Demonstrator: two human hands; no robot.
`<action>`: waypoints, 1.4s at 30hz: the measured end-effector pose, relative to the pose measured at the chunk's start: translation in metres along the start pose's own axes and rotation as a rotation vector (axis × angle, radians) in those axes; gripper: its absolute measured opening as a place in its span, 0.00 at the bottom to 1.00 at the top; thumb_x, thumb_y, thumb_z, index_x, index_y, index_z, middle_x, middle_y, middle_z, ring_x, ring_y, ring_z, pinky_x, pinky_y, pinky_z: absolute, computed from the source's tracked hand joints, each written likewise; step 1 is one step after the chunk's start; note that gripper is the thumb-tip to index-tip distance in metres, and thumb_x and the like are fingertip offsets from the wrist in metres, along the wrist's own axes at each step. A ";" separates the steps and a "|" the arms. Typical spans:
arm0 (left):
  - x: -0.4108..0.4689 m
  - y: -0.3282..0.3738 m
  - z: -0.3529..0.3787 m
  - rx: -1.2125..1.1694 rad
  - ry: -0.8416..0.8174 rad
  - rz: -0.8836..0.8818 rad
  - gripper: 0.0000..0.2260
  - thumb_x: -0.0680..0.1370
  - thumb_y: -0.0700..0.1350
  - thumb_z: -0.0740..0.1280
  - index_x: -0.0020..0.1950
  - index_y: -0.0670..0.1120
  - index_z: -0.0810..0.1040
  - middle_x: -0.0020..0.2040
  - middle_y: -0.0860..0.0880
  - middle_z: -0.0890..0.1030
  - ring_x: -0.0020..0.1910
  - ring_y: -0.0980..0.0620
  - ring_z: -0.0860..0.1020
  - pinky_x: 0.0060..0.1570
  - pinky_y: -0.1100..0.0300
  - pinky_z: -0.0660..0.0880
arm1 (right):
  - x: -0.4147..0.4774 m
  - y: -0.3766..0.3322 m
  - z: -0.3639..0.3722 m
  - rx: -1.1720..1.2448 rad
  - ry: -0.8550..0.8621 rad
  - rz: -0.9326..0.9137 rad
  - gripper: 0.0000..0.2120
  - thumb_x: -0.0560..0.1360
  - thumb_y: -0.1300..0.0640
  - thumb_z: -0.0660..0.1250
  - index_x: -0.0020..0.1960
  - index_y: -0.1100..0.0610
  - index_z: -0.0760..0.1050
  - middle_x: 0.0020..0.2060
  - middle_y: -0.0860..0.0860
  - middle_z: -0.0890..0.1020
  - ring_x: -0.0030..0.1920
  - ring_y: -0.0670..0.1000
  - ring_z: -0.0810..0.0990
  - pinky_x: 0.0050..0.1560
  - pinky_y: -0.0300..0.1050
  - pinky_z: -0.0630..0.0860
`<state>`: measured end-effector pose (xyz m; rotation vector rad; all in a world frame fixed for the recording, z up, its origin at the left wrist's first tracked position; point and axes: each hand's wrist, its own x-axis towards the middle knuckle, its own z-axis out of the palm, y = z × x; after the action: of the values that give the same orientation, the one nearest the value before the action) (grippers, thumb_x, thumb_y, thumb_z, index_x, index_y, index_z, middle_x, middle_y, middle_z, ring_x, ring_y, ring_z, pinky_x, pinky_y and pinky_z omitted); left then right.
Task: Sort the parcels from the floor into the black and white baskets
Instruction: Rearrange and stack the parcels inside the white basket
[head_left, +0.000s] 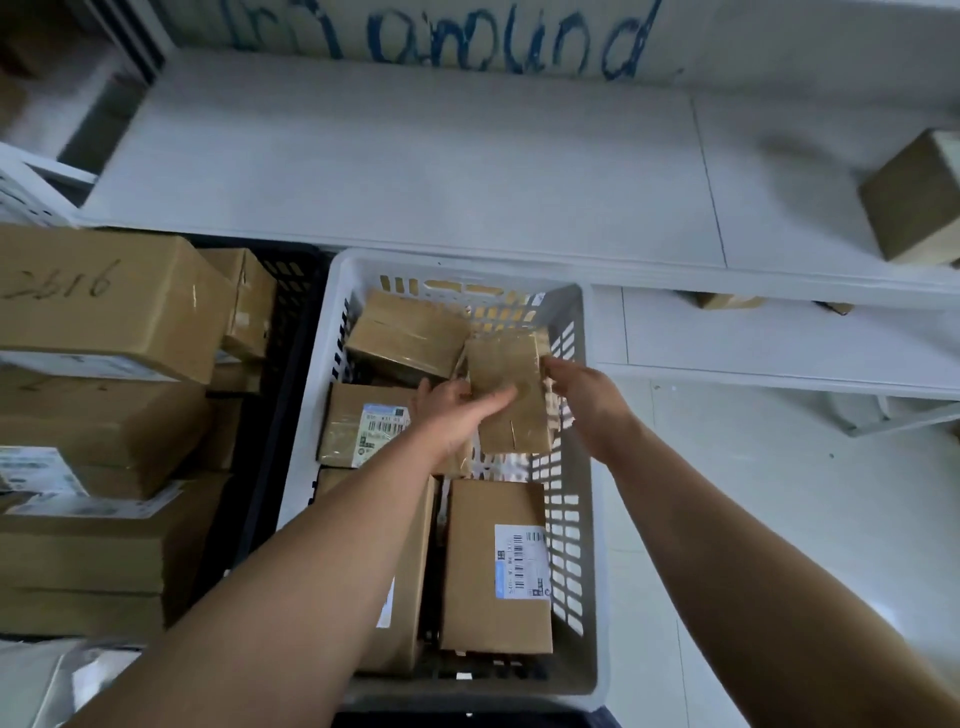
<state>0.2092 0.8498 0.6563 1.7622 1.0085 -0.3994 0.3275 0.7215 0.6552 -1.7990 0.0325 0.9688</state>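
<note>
Over the far right part of the white basket (587, 519) I hold a small taped brown parcel (511, 374) between both hands. My left hand (454, 415) grips its near left side, thumb laid across the top. My right hand (582, 395) holds its right edge. Several cardboard parcels lie inside the white basket, among them a labelled one (496, 566) at the near right and another (363, 426) at the left. The black basket (291, 322) stands directly to the left, piled high with larger boxes (104, 301).
A white shelf (415, 166) runs behind the baskets, with a brown box (914, 197) on its right end. A lower shelf (779, 338) at the right carries small parcels (727, 300). Pale floor (727, 493) lies right of the white basket. A silvery bag (57, 680) sits at the bottom left.
</note>
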 end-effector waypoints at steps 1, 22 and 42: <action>0.000 0.001 0.000 -0.069 -0.001 -0.015 0.47 0.58 0.77 0.68 0.71 0.53 0.70 0.77 0.48 0.61 0.75 0.44 0.60 0.73 0.41 0.57 | -0.006 -0.001 -0.002 -0.006 -0.029 -0.032 0.13 0.81 0.57 0.59 0.60 0.55 0.79 0.52 0.46 0.80 0.51 0.46 0.78 0.43 0.36 0.71; 0.018 0.008 -0.018 -0.381 0.047 0.041 0.37 0.67 0.53 0.78 0.71 0.50 0.65 0.63 0.51 0.77 0.58 0.50 0.77 0.53 0.57 0.73 | 0.020 -0.036 0.000 -0.233 -0.097 -0.139 0.51 0.60 0.40 0.80 0.77 0.48 0.60 0.68 0.49 0.72 0.66 0.52 0.74 0.69 0.52 0.70; 0.026 -0.066 -0.062 1.050 0.087 0.221 0.55 0.58 0.76 0.67 0.74 0.48 0.53 0.72 0.47 0.62 0.73 0.46 0.58 0.73 0.41 0.49 | 0.048 -0.039 0.035 -0.661 0.361 -0.215 0.42 0.64 0.34 0.70 0.69 0.52 0.59 0.62 0.58 0.63 0.63 0.59 0.64 0.65 0.52 0.68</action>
<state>0.1619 0.9249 0.6249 2.8092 0.6637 -0.8048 0.3565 0.7862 0.6504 -2.5060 -0.2811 0.5127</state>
